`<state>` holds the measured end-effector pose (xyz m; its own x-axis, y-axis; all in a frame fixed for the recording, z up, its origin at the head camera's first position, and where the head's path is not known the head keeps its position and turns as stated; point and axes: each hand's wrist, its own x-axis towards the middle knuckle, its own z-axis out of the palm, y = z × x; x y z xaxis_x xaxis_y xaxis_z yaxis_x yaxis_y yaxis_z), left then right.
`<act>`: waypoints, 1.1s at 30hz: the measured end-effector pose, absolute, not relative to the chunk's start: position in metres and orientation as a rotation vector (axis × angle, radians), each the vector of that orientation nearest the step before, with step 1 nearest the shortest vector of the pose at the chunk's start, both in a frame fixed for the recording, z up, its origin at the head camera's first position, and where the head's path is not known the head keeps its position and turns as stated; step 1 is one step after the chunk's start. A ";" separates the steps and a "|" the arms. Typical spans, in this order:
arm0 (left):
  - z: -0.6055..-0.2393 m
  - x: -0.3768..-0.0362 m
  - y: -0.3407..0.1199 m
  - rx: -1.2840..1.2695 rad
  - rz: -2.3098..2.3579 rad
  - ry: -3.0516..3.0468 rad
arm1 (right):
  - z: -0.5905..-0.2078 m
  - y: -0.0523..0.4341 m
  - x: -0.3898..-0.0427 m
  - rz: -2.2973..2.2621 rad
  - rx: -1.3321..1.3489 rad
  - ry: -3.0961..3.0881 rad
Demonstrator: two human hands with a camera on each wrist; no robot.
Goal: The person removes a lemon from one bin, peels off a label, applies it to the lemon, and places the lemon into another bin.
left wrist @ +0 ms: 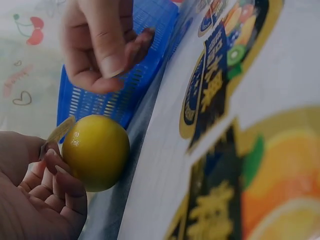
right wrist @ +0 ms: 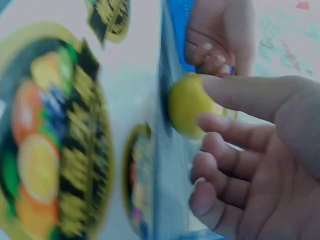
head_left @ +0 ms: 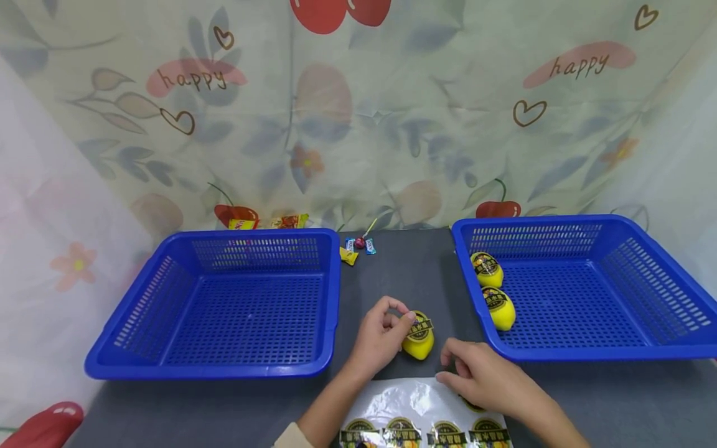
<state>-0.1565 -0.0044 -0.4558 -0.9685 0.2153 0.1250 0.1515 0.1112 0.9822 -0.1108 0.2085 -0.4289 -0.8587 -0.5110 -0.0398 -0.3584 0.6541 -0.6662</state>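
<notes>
A yellow lemon (head_left: 419,351) lies on the dark table between two baskets. My left hand (head_left: 378,336) is at its left side, thumb and finger pinching the edge of a round black-and-gold sticker (head_left: 421,328) over the lemon's upper part. From the left wrist, the sticker (left wrist: 60,129) appears edge-on, standing out from the lemon (left wrist: 97,152). My right hand (head_left: 484,376) hovers just right of the lemon with loosely bent fingers and nothing in them. Below it lies a shiny white sheet of stickers (head_left: 414,401), partly covered by that hand.
Two lemons with stickers, one behind the other (head_left: 502,314), sit along the left wall of the right blue basket (head_left: 560,354). A second blue basket (head_left: 213,371) stands on the left. Small wrapped candies (head_left: 350,256) and a lollipop (head_left: 360,242) lie near the back curtain.
</notes>
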 end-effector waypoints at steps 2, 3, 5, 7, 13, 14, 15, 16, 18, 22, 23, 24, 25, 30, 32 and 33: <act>-0.456 -0.157 -0.005 0.382 2.018 2.312 | -0.431 0.205 -0.112 -1.046 -0.661 2.663; -0.456 -0.157 -0.005 0.384 2.012 2.317 | -0.431 0.203 -0.112 -1.076 -0.632 2.661; -0.456 -0.158 -0.005 0.386 2.001 2.331 | -0.431 0.200 -0.113 -1.130 -0.549 2.657; -0.456 -0.158 -0.005 0.386 1.996 2.339 | -0.431 0.198 -0.115 -1.167 -0.445 2.656; -0.456 -0.160 -0.005 0.401 1.991 2.359 | -0.434 0.192 -0.124 -1.302 -0.374 2.603; -0.457 -0.160 -0.006 0.403 1.985 2.365 | -0.434 0.191 -0.125 -1.333 -0.374 2.571; -0.456 -0.160 -0.006 0.402 1.981 2.370 | -0.435 0.189 -0.127 -1.362 -0.378 2.540; -0.457 -0.160 -0.006 0.402 1.976 2.375 | -0.435 0.188 -0.129 -1.390 -0.377 2.510; -0.457 -0.160 -0.007 0.399 1.970 2.380 | -0.435 0.184 -0.133 -1.449 -0.368 2.434; -0.457 -0.160 -0.007 0.402 1.965 2.381 | -0.435 0.176 -0.137 -1.562 -0.318 2.288; -0.457 -0.160 -0.007 0.405 1.966 2.381 | -0.436 0.175 -0.138 -1.579 -0.305 2.266; -0.457 -0.160 -0.007 0.407 1.966 2.384 | -0.436 0.174 -0.138 -1.592 -0.295 2.253; -0.457 -0.160 -0.006 0.409 1.962 2.388 | -0.436 0.173 -0.139 -1.602 -0.283 2.248; -0.459 -0.162 -0.007 0.412 1.946 2.428 | -0.440 0.171 -0.140 -1.617 -0.283 2.259; -0.459 -0.162 -0.007 0.411 1.935 2.448 | -0.442 0.171 -0.140 -1.620 -0.291 2.258; -0.460 -0.162 -0.007 0.410 1.932 2.457 | -0.442 0.171 -0.140 -1.622 -0.293 2.256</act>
<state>-0.1625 -0.0071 -0.4597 -0.9661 0.1961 0.1680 0.2095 0.2148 0.9539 -0.1402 0.1713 -0.4422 -0.9190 -0.3616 -0.1567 0.0334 0.3248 -0.9452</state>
